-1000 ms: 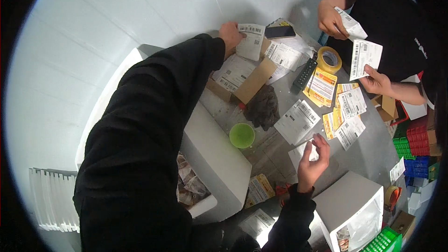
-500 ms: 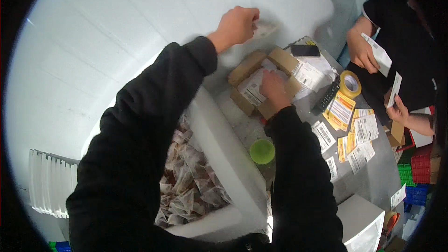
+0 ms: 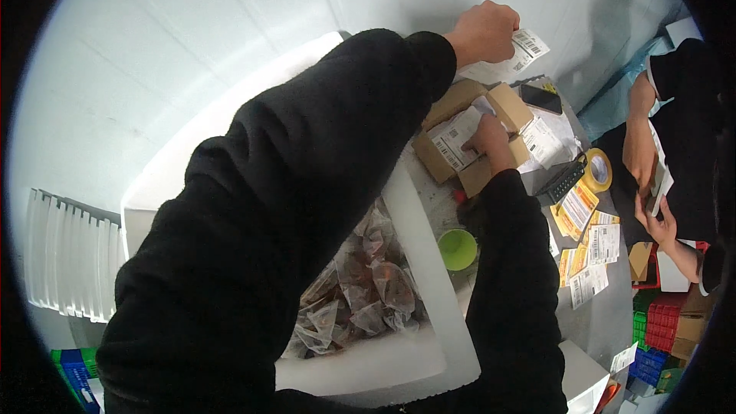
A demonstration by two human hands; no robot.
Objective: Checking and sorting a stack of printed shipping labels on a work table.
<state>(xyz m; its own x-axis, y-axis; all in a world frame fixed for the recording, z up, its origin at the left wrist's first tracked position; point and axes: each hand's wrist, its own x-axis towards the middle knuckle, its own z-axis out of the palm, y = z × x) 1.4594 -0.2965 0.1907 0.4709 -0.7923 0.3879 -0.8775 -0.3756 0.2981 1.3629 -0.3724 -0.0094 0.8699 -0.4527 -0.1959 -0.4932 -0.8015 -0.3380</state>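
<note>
High over the back of the table, my left hand (image 3: 487,33) is closed on a white printed label (image 3: 527,50). An open cardboard box (image 3: 435,158) with its flaps folded out stands below it. Inside lie more white labels (image 3: 454,139). My right hand (image 3: 488,140) reaches into that box, thumb and fingers closed at the edge of the top label; its fingertips are partly hidden.
A white tub (image 3: 426,238) of small clear bags (image 3: 376,284) stands before me. A green cup (image 3: 458,249), phone (image 3: 540,98), black keypad-like device (image 3: 565,182), yellow tape roll (image 3: 597,170) and scattered labels (image 3: 605,244) lie rightward. A co-worker's hands (image 3: 642,159) hold papers.
My left hand has swung right, and its label now shows its printed side. My right hand stays in the box. The view has shifted. The co-worker's hands have come together.
</note>
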